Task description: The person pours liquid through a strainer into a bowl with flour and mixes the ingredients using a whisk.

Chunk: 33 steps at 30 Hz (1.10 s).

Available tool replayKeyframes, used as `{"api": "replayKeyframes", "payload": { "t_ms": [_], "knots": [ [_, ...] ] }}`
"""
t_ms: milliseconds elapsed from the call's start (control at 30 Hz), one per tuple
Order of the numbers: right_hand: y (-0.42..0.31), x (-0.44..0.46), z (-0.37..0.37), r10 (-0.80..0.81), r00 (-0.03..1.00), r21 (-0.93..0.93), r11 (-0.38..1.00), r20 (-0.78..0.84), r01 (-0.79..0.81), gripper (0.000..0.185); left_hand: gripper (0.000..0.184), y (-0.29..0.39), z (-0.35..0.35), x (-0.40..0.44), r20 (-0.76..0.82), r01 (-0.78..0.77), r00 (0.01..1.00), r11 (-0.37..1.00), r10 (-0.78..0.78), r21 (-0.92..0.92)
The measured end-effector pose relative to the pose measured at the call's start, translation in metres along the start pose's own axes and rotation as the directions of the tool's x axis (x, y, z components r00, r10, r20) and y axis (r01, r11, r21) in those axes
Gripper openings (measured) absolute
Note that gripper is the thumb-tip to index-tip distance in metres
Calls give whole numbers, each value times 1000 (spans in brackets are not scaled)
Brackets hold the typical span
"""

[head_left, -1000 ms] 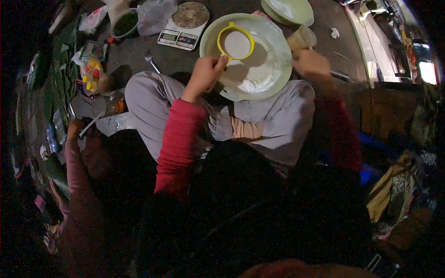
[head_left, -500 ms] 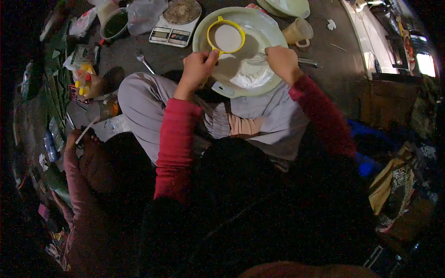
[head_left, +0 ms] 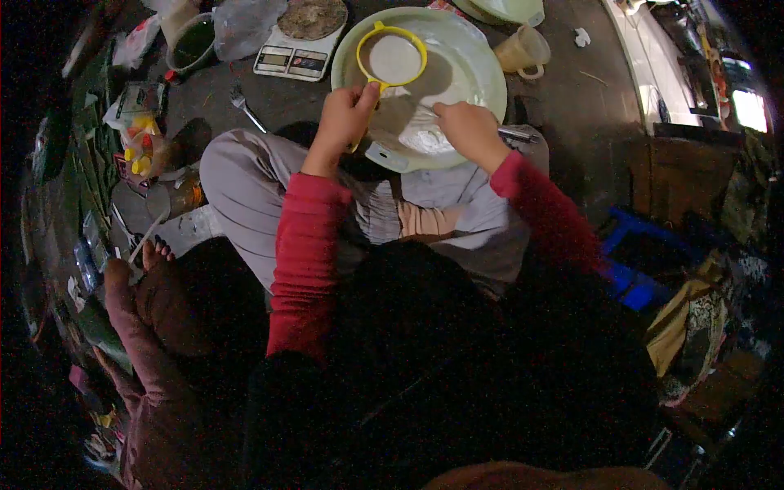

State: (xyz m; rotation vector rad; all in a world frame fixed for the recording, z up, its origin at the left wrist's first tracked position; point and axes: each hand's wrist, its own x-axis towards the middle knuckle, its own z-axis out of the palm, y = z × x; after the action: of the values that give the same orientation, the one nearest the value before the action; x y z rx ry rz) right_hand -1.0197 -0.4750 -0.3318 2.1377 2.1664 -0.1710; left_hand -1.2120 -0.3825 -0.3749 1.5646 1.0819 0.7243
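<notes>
My left hand point(head_left: 347, 118) is closed round the handle of a yellow-rimmed sieve point(head_left: 359, 54), held over the left part of a large pale green basin point(head_left: 496, 90). White powder sits in the sieve's mesh. My right hand point(head_left: 471, 131) grips a metal whisk point(head_left: 516, 133), its handle sticking out to the right behind the hand. The whisk's wires are blurred and reach into the white mixture point(head_left: 420, 140) near the basin's front side. The basin rests just in front of my crossed legs.
A kitchen scale point(head_left: 291, 61) carrying a round brownish object stands left of the basin. Beyond its right side are a cloudy jug point(head_left: 525, 51) and another green basin point(head_left: 510, 11). A fork point(head_left: 247, 110) lies on the floor. At lower left, another person's sleeve point(head_left: 151, 351) is near.
My right hand has moved left and slightly down over the basin, taking the whisk along. The sieve stays nearly in place in my left hand. The whole view has shifted slightly.
</notes>
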Motion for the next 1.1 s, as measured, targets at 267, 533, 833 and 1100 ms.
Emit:
{"api": "replayKeyframes", "payload": {
  "t_ms": [267, 533, 833, 1100],
  "knots": [
    [36, 2, -1, 85, 996, -123, 989, -15, -86, 18, 44, -3, -2, 1, -34, 35, 999, 999, -34, 33],
    [59, 31, 11, 300, 950, -13, 953, -90, -303, 19, 42, -5, 0, 2, -33, 26, 999, 1000, -26, 7],
    [9, 52, 26, 202, 974, 122, 974, -101, -189, 21, 40, 3, -4, -1, -1, 39, 999, 999, -39, 39],
    [-9, 2, -7, -80, 997, 55, 995, 22, 78, 19, 43, -8, 0, 3, -45, -8, 999, 996, 12, 88]
  ]
}}
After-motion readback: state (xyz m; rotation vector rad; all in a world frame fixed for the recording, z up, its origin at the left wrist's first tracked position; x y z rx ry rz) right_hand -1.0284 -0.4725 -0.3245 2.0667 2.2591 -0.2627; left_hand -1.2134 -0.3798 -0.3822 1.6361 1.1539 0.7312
